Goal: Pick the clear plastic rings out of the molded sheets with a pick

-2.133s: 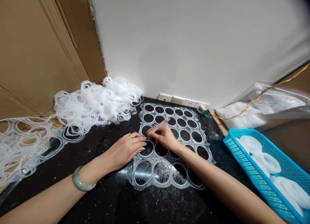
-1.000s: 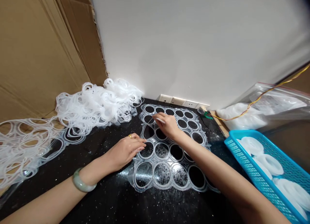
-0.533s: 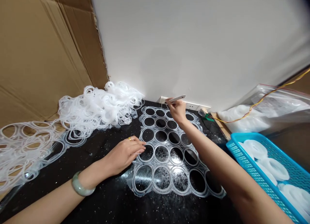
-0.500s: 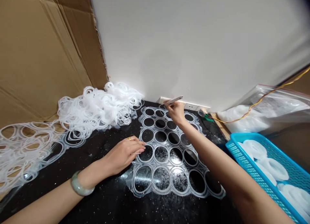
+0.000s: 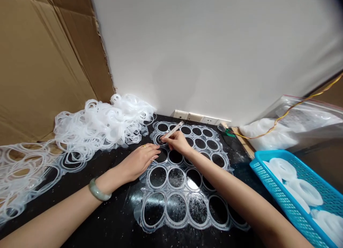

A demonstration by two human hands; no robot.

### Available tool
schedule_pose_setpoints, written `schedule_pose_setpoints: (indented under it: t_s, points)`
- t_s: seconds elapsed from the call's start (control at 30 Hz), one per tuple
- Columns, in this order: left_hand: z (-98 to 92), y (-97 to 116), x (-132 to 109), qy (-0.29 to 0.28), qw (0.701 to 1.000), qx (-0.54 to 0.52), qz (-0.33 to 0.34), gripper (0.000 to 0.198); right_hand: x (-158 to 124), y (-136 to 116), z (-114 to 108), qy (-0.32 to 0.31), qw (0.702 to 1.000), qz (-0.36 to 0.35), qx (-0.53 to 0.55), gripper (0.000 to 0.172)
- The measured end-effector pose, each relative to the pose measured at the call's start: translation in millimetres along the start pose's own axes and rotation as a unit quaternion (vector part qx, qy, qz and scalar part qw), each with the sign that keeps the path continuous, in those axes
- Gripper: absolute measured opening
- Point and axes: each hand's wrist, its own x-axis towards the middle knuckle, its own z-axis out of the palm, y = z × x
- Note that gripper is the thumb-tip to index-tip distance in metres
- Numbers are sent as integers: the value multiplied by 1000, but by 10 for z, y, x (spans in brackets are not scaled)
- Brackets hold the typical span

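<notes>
A translucent sheet of joined silicone-like rings [image 5: 166,191] lies flat on the black speckled worktop. My left hand [image 5: 140,158] rests on the sheet's left edge, palm down, fingers stretched out and close together. A thin pale strand shows by its thumb. In my right hand [image 5: 177,142] is a slim white-handled tool [image 5: 174,129], gripped like a pen and slanting up to the right. The fingertips are at a ring near the sheet's far left corner. The tool's working tip is too small to make out.
Tangled white ring offcuts [image 5: 107,123] are heaped at the left against a cardboard panel [image 5: 40,55]. On the right stands a blue basket [image 5: 268,180] holding white rings [image 5: 308,191]. Behind it are a clear plastic bag [image 5: 308,115] and a yellow cable [image 5: 278,119]. Sockets [image 5: 195,117] line the wall.
My right hand with the tool has come nearer and left, from the far row to the left end of the second row. My left hand has shifted slightly farther up the sheet's edge.
</notes>
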Motion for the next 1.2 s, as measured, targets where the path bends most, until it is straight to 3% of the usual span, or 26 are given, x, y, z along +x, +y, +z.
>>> schedule_pose_setpoints:
  t_s: [0.4, 0.63, 0.93, 1.2]
  points:
    - [20, -15, -23, -2, 1000, -3, -7, 30, -79, 35, 53, 12, 995, -51, -90, 25]
    - [50, -35, -19, -6, 1000, -8, -19, 32, -100, 25, 68, 32, 998, -36, -33, 29]
    - [45, -30, -38, -7, 1000, -5, -17, 32, -113, 69, 94, 33, 991, -83, -103, 23]
    - [39, -22, -10, -3, 1000, -12, -21, 31, -110, 85, 91, 48, 995, -70, -53, 24]
